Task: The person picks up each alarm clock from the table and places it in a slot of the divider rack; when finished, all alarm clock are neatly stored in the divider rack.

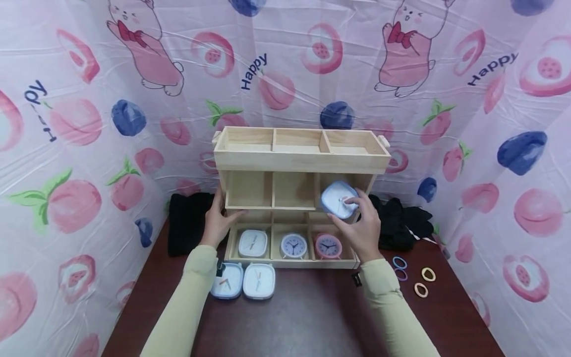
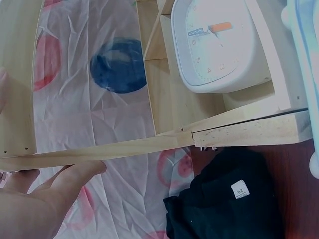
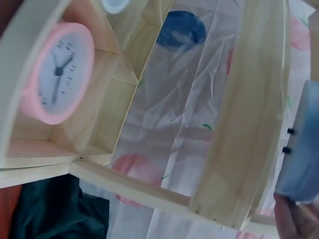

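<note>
Holding the pale-blue square clock (image 1: 339, 199) pinched in curled right hand (image 1: 362, 228) fingers at the middle tier's three-o'clock compartment, keep it level entering, while the left hand (image 1: 218, 223), fingers relaxed, steadies the wooden shelf (image 1: 298, 161) at nine o'clock.

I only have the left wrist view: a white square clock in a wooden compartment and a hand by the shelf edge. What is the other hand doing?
Observer: The right hand holds a pale blue square clock at the middle tier's right compartment of the wooden shelf.
Operator: Is anything else on the bottom tier?
Observer: Yes, a white round clock in the middle and a pink round clock on the right.
Operator: Any clocks off the shelf?
Observer: Two square clocks lie on the table in front.
</note>
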The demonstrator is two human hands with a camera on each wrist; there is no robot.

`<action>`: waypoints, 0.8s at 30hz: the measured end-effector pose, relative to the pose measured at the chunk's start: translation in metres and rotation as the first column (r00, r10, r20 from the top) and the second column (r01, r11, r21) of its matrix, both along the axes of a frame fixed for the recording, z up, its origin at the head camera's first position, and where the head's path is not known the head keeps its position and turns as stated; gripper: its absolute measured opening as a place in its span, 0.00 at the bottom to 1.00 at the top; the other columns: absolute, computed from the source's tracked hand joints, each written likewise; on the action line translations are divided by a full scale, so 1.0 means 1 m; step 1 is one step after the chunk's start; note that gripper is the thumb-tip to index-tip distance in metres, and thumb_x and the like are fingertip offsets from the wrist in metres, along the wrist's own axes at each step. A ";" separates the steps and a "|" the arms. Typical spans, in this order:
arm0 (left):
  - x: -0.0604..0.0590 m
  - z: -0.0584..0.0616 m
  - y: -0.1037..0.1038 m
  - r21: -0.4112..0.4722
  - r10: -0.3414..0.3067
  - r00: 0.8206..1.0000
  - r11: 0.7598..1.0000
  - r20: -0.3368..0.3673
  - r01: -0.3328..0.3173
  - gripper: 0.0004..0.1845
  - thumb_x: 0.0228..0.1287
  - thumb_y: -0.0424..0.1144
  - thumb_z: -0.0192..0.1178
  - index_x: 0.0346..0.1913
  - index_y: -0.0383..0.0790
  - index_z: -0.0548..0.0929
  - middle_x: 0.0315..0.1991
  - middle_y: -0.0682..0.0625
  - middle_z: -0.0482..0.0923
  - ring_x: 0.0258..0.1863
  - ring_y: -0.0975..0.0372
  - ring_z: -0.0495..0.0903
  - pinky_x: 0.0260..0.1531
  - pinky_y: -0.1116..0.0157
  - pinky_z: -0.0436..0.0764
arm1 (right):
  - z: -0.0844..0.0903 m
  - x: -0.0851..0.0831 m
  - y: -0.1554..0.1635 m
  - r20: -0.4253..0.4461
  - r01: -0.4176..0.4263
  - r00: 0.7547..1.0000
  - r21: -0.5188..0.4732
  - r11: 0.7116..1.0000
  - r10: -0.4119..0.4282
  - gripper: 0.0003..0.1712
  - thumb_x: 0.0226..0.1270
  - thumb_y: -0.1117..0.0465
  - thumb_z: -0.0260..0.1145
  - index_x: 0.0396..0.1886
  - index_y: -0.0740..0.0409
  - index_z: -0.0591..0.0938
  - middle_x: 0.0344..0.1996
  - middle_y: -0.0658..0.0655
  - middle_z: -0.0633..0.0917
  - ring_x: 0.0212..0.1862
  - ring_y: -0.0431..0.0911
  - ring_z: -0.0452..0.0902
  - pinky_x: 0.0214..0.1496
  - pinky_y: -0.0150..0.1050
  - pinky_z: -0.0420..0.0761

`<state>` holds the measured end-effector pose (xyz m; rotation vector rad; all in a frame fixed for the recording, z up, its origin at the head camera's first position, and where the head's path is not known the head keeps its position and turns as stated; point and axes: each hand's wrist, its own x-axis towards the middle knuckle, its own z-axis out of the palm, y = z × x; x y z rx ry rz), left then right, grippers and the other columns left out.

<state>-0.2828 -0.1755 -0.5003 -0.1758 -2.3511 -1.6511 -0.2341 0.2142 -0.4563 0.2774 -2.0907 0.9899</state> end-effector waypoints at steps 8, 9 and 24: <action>0.001 0.002 0.000 -0.003 0.008 1.000 1.000 0.012 -0.008 0.61 0.64 0.41 0.78 0.87 0.70 0.46 0.85 0.44 0.60 0.83 0.46 0.62 0.82 0.44 0.65 | 0.004 -0.036 -0.002 -0.008 0.095 0.995 -0.016 0.995 -0.095 0.27 0.45 0.58 0.90 0.36 0.62 0.81 0.54 0.68 0.87 0.65 0.65 0.80 0.67 0.69 0.72; 0.001 0.003 -0.001 -0.007 0.013 1.000 1.000 0.009 -0.013 0.61 0.64 0.40 0.78 0.87 0.70 0.46 0.85 0.44 0.60 0.83 0.46 0.62 0.82 0.44 0.65 | 0.004 -0.040 -0.002 -0.004 0.107 0.994 -0.016 0.994 -0.107 0.27 0.45 0.57 0.90 0.36 0.62 0.81 0.55 0.68 0.87 0.64 0.65 0.80 0.67 0.68 0.72; 0.001 0.002 -0.001 -0.016 0.017 1.000 1.000 0.018 -0.017 0.62 0.64 0.41 0.78 0.86 0.74 0.43 0.86 0.45 0.57 0.84 0.46 0.60 0.81 0.43 0.66 | -0.004 -0.052 -0.009 0.030 0.195 0.979 0.149 0.969 -0.201 0.25 0.48 0.53 0.87 0.39 0.61 0.85 0.67 0.69 0.83 0.63 0.69 0.81 0.63 0.72 0.71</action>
